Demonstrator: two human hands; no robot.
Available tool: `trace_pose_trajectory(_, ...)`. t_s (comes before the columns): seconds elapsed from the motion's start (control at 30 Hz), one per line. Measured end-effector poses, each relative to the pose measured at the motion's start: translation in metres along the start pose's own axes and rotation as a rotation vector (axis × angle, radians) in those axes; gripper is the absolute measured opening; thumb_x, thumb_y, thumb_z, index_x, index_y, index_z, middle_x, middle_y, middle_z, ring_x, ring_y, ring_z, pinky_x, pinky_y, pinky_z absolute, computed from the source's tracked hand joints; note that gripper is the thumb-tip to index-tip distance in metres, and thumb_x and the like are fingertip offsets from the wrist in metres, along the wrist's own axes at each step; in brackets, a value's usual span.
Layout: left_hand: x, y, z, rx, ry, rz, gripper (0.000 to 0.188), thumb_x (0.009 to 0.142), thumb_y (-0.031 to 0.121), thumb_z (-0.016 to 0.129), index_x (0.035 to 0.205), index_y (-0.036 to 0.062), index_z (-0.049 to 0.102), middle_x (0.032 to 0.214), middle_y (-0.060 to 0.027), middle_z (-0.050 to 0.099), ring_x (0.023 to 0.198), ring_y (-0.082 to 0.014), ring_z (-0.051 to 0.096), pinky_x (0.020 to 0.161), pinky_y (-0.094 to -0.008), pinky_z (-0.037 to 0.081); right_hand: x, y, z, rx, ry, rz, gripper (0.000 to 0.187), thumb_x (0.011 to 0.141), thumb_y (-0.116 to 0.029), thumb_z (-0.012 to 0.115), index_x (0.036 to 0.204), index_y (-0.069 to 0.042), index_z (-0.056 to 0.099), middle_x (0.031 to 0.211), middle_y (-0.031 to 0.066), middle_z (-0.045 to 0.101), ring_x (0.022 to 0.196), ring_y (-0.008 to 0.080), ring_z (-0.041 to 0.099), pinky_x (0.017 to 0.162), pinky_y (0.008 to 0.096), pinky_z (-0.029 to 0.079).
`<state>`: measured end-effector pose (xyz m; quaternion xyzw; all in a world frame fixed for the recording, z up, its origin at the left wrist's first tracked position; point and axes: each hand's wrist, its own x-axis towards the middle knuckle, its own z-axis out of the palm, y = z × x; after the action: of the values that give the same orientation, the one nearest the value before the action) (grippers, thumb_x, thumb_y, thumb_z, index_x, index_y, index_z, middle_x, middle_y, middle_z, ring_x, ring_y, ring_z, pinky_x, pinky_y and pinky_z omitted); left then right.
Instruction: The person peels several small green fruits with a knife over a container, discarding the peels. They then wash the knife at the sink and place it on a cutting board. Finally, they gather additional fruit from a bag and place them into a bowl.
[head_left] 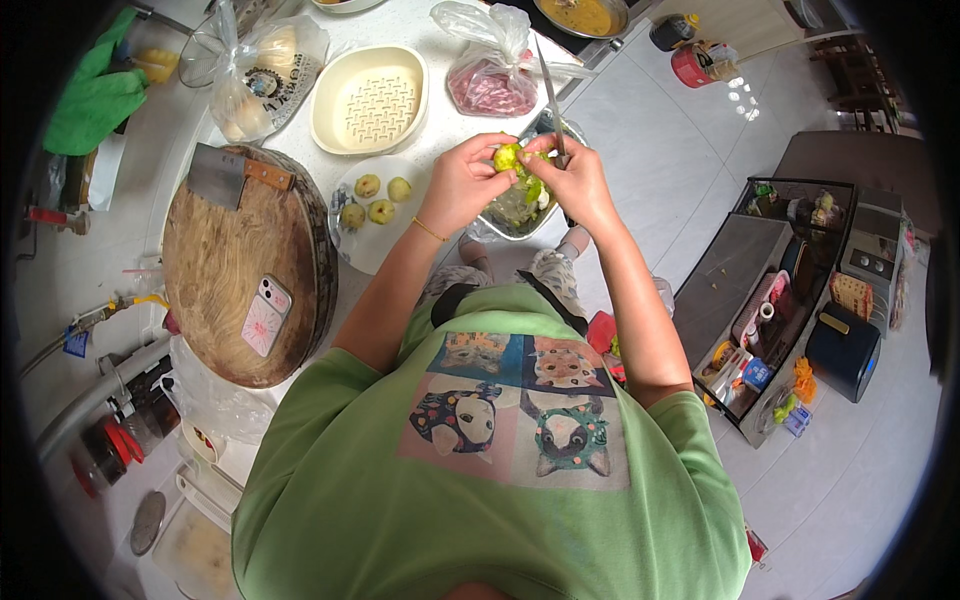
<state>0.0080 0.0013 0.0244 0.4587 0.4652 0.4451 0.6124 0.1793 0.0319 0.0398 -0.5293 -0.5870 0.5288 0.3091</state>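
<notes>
The small green fruit (507, 157) is held above a metal bowl (520, 210) at the bench (420, 25) edge. The left hand (462, 183) is closed around it; the right hand (580, 180) grips a knife (551, 95), blade pointing up and away. The fruit is roundish, so its long axis cannot be told. Four peeled fruits (374, 200) lie on a white plate (375, 250), so the peeling seems well along, this one half done.

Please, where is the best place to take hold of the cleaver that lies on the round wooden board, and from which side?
Probably by its wooden handle, coming from above on the right. The cleaver lies flat on the chopping board, its broad steel blade to the left, so the handle end stays away from the edge.
</notes>
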Motion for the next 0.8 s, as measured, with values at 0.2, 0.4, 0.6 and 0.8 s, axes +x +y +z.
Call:
trace_pose_trajectory(0.2, 0.002, -0.003, 0.000, -0.089, 0.029, -0.029, 0.039, 0.080, -0.009, 0.059, 0.118, -0.0015, 0.052, 0.101, -0.0135, 0.063, 0.085, -0.0163, 0.065, 0.074, -0.0252, 0.054, -0.002, 0.007, 0.002, 0.007, -0.029, -0.057, 0.020, 0.082, -0.016, 0.065, 0.088, 0.002, 0.060, 0.078, 0.0057, 0.060, 0.066, 0.0091, 0.050, 0.061, 0.0258, 0.041)
trace_pose_trajectory(0.4, 0.002, -0.007, -0.001, -0.272, 0.038, -0.059, 0.039, 0.080, -0.008, 0.058, 0.118, -0.0032, 0.051, 0.098, -0.0150, 0.063, 0.084, -0.0179, 0.066, 0.074, -0.0249, 0.055, -0.009, 0.006, 0.001, -0.024, -0.065, -0.138, 0.019, 0.084, -0.015, 0.063, 0.090, 0.002, 0.059, 0.084, 0.0090, 0.058, 0.072, 0.0123, 0.051, 0.067, 0.0275, 0.041)
trace_pose_trajectory(0.6, 0.001, 0.002, -0.003, -0.289, 0.055, -0.132, 0.039, 0.083, -0.005, 0.056, 0.121, -0.0020, 0.048, 0.100, -0.0147, 0.063, 0.087, -0.0198, 0.066, 0.075, -0.0252, 0.055, -0.017, 0.002, -0.002, 0.000, -0.058, -0.056, 0.012, 0.087, -0.009, 0.060, 0.094, 0.000, 0.058, 0.087, -0.0009, 0.058, 0.076, 0.0049, 0.050, 0.067, 0.0211, 0.042)
trace_pose_trajectory(0.8, -0.009, 0.009, -0.020, -0.348, 0.016, -0.199, 0.045, 0.086, 0.003, 0.057, 0.128, -0.0023, 0.042, 0.109, -0.0156, 0.059, 0.095, -0.0231, 0.064, 0.082, -0.0274, 0.052, -0.010, 0.015, -0.004, -0.052, 0.048, -0.058, 0.015, 0.083, -0.008, 0.061, 0.095, 0.001, 0.062, 0.088, 0.0105, 0.065, 0.076, 0.0157, 0.062, 0.069, 0.0299, 0.048)
